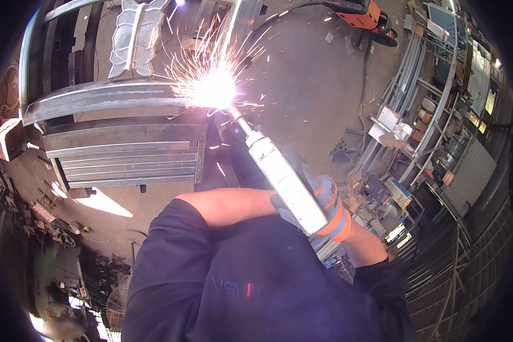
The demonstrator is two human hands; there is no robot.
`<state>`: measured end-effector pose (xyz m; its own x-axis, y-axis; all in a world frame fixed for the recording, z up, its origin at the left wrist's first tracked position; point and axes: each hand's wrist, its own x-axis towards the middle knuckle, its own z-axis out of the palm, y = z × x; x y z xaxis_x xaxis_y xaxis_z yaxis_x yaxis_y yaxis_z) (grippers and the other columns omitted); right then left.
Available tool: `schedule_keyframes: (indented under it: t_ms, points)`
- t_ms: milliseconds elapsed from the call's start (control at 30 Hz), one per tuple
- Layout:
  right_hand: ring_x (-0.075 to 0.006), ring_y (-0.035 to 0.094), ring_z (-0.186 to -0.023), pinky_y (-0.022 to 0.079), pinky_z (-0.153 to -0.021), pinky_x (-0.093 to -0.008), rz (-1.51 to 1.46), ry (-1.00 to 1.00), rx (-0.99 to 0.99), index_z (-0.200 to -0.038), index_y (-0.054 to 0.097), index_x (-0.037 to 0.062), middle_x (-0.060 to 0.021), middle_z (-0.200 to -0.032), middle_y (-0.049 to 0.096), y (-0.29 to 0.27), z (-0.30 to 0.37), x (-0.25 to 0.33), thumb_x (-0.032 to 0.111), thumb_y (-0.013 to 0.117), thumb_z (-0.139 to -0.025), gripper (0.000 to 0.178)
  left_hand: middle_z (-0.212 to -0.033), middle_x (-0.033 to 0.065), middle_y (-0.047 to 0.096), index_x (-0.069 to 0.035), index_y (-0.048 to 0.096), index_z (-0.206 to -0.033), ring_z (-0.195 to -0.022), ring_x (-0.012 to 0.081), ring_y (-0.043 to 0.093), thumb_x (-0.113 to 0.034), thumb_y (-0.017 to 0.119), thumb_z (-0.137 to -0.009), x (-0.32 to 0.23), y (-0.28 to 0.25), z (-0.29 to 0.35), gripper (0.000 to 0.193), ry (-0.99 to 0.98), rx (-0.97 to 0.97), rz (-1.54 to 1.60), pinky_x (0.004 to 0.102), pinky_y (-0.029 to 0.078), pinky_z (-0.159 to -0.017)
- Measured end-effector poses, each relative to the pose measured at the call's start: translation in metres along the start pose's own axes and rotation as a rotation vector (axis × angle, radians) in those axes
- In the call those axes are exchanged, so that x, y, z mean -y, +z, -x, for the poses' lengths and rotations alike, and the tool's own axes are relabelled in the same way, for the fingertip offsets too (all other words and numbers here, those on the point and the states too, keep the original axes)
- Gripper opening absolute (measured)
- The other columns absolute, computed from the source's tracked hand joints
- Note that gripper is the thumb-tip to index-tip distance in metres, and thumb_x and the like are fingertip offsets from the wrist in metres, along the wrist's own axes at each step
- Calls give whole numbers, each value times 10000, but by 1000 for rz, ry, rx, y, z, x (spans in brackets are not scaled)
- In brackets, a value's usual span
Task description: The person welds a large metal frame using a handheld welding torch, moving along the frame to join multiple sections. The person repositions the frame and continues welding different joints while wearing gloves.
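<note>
A long pale welding torch (285,182) slants up and to the left, its narrow nozzle ending at a blinding white glow with sparks flying from it. My right hand (328,199), in a grey and orange glove, is closed round the torch's rear body. From the left my bare forearm reaches across to the torch; my left hand (285,211) shows only as a strip of grey glove beside it, its fingers hidden behind the body. The glare sits at the right end of a grey metal beam (114,100) and covers the spot where the nozzle meets it.
Below the beam stands a frame of stacked metal bars (125,162). An ornate cast metal panel (137,37) lies beyond it. An orange and black machine (356,14) stands at the far right on the floor. Long metal tubes (402,85) and a cluttered rack line the right side.
</note>
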<state>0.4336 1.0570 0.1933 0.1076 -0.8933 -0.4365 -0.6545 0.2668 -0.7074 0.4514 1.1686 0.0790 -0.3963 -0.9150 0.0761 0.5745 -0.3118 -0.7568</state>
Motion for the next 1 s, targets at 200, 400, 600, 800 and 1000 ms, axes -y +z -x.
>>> schedule_keyframes:
  t_ms: [200, 400, 600, 800, 1000]
  points:
    - [-327, 679, -784, 517, -606, -404, -15, -109, 12, -1280, 684, 53, -188, -1280, 636, -1, 3, -6, 116, 826, -840, 466, -1138, 105, 596, -66, 606, -1277, -1009, 210, 622, -495, 859, -855, -13, -2, 1, 653, -73, -24, -53, 360, 539, -776]
    - [-306, 659, -752, 477, -564, -386, 72, -142, 19, -1249, 706, 66, -180, -1246, 637, -3, 4, -8, 116, 824, -832, 436, -1143, 114, 606, -66, 611, -1278, -1019, 225, 626, -493, 855, -855, -22, -4, 3, 649, -121, -40, -98, 370, 537, -791]
    - [-311, 666, -764, 489, -572, -390, 69, -136, 23, -1242, 714, 80, -172, -1227, 644, 3, 9, -15, 117, 809, -832, 423, -1148, 124, 616, -65, 616, -1280, -1028, 239, 630, -490, 850, -856, -29, -6, 6, 645, -174, -62, -133, 379, 536, -806]
    - [-320, 688, -784, 512, -591, -399, -48, -58, 57, -1207, 727, 85, -163, -1190, 655, 2, 11, -16, 116, 804, -838, 378, -1152, 133, 627, -64, 620, -1281, -1038, 254, 634, -488, 846, -857, -33, -7, 11, 641, -209, -74, -162, 389, 534, -821]
    - [-323, 689, -773, 512, -595, -401, -78, -43, 28, -1185, 737, 83, -149, -1157, 662, 2, 11, -15, 120, 813, -835, 359, -1157, 142, 637, -64, 625, -1282, -1048, 268, 638, -485, 842, -857, -36, -10, 13, 637, -234, -80, -194, 399, 533, -837]
